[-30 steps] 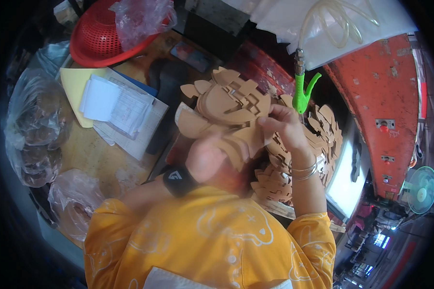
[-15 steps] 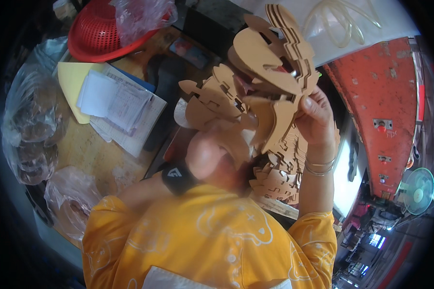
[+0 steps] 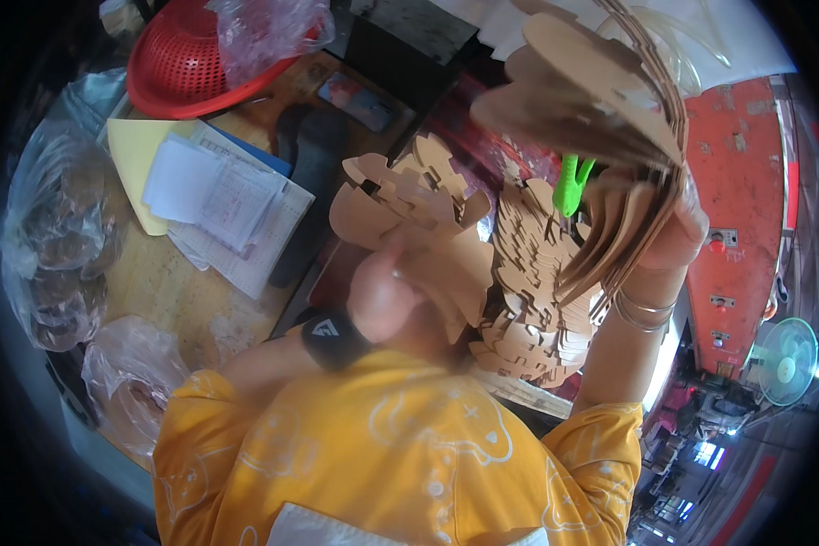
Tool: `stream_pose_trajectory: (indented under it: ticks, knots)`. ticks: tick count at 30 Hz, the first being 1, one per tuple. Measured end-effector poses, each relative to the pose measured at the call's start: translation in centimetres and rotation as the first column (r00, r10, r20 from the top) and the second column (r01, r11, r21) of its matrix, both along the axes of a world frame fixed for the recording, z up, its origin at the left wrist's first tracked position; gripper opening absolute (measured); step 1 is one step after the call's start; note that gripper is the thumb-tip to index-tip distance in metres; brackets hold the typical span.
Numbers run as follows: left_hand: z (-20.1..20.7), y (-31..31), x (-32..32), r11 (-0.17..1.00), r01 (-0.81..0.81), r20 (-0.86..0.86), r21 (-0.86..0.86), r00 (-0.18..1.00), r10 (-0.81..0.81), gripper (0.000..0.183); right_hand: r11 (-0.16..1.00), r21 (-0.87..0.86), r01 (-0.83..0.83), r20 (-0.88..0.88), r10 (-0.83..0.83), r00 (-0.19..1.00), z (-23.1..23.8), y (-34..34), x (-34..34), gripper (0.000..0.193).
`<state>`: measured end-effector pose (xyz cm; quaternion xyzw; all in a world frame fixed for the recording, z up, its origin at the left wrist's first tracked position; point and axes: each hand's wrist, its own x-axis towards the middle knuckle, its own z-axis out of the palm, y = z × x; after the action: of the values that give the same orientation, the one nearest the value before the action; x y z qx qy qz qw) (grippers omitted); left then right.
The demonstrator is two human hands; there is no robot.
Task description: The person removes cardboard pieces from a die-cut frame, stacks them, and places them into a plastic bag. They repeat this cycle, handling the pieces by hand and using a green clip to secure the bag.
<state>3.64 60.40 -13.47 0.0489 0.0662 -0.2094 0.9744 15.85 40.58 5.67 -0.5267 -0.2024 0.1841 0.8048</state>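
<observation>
My right hand [image 3: 682, 227], with bangles on its wrist, grips a fanned bundle of tan die-cut sheets [image 3: 601, 86] at its lower right edge. The sheets have rounded, leaf-like outlines and are partly smeared by motion. My left hand [image 3: 387, 291], blurred and wearing a black wristband, is closed on a smaller stack of tan die-cut pieces [image 3: 450, 268]; its fingers are mostly hidden. Between the hands lies a pile of similar notched pieces [image 3: 537, 264]. A bright green forked object [image 3: 569, 187] shows just above that pile, partly covered by the right-hand bundle.
At the left, papers [image 3: 232, 196] lie on a wooden table [image 3: 168, 282]. A red plastic colander [image 3: 187, 68] and a phone-like slab [image 3: 355, 100] sit behind. Clear plastic bags [image 3: 64, 218] line the left edge. A red metal panel [image 3: 737, 182] and a green fan [image 3: 785, 364] stand right.
My right hand has swung right with its bundle, away from the pieces in my left hand. The green object and more of the pile have come into view. The left hand has barely moved.
</observation>
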Motion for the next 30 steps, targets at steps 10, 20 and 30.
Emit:
stream_pose_trajectory:
  ticks: [10, 20, 30]
  knots:
    - [0.0, 0.1, 0.0, 0.999, 0.038, 0.054, -0.007, 0.998, -0.037, 0.041, 0.187, -0.973, -0.138, -0.025, 0.507, 0.862, -4.6, 5.6, -0.6, 0.032]
    - [0.3, -0.1, -0.2, 0.982, 0.065, -0.127, 0.179, 0.991, -0.042, 0.041, 0.111, -0.795, 0.596, 0.490, 0.698, 0.523, -8.0, 6.3, -3.1, 0.040]
    - [-1.0, 0.1, -0.5, 0.931, 0.001, 0.090, 0.364, 0.995, -0.036, 0.043, -0.013, -1.000, 0.020, 0.012, 0.452, 0.892, -3.3, 7.5, -1.8, 0.058]
